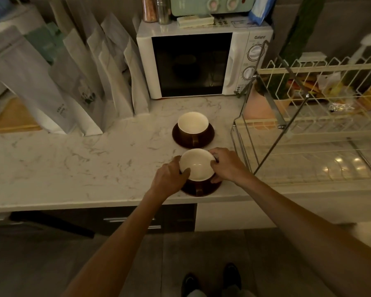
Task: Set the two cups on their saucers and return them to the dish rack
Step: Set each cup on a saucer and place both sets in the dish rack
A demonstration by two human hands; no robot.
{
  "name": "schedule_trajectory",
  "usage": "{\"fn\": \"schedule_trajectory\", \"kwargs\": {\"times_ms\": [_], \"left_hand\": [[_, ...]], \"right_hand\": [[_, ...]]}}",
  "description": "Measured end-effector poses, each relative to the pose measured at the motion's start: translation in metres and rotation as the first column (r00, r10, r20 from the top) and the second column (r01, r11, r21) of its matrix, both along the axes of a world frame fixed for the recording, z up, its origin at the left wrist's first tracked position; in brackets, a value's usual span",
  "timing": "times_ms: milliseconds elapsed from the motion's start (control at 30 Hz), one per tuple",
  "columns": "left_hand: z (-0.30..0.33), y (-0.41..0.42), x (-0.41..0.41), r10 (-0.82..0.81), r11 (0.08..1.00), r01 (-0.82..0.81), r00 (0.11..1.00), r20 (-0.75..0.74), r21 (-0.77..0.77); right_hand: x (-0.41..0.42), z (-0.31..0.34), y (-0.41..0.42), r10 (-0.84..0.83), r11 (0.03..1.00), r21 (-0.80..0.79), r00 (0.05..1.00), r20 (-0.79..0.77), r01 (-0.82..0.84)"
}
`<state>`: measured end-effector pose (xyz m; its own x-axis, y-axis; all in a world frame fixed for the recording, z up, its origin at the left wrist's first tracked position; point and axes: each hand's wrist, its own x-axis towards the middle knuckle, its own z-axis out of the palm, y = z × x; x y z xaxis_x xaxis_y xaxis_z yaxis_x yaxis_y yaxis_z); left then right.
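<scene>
brown near cup [197, 168] on saucer [201, 188], both hands gripping

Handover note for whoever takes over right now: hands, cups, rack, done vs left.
Left hand and right hand: both closed around the near cup, one grip on each side.
Near cup is over its saucer at the counter's front edge; contact unclear.
Far cup sits on its saucer, untouched.
Dish rack to the right; its lower shelf shows no cups.
Left: move both sets into the rack.
</scene>
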<state>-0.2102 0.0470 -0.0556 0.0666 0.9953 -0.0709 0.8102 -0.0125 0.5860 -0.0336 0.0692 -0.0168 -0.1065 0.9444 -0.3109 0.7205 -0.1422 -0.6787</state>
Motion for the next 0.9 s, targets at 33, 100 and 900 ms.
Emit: {"fn": "schedule_trajectory", "kwargs": {"times_ms": [33, 100, 900], "left_hand": [[0.000, 0.000, 0.000, 0.003, 1.000, -0.003, 1.000, 0.003, 0.000], [-0.001, 0.000, 0.000, 0.001, 1.000, -0.001, 1.000, 0.015, -0.002], [-0.018, -0.016, -0.005, 0.447, 0.877, -0.233, 0.716, 0.536, -0.420]], "right_hand": [[0.000, -0.001, 0.000, 0.000, 1.000, -0.001, 1.000, 0.003, 0.000], [0.001, -0.002, 0.001, 0.009, 1.000, -0.002, 1.000, 0.003, -0.009], [0.013, -0.031, 0.000, -0.001, 0.997, 0.076, 0.993, 0.120, -0.008]]}}
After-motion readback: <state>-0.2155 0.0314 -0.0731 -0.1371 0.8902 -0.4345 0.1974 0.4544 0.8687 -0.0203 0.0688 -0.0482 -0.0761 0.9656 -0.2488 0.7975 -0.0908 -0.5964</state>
